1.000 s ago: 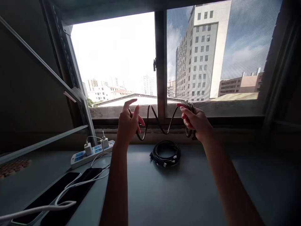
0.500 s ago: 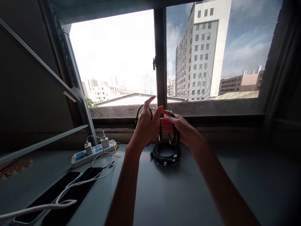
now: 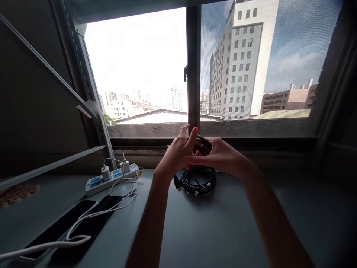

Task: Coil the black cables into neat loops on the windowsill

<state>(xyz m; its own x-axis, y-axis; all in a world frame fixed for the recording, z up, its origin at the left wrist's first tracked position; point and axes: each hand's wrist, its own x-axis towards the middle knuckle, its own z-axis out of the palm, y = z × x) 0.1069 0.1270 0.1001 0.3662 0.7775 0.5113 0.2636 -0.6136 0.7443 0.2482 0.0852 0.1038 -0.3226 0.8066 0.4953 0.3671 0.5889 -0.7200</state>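
Fingers (image 3: 183,131) of your left hand (image 3: 174,152) are standing partly spread, any grip hidden; at five o'clock, a black coil (image 3: 202,188) is lying below; at three o'clock, looped cable (image 3: 205,143) is sitting inside your half-curled right hand (image 3: 223,153).

A cable coil (image 3: 203,188) lies right of the power strip (image 3: 115,175).

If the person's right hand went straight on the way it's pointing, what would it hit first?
Probably the left hand, just ahead of the right hand, apart from the black cable between them; this single view leaves the depth unclear.
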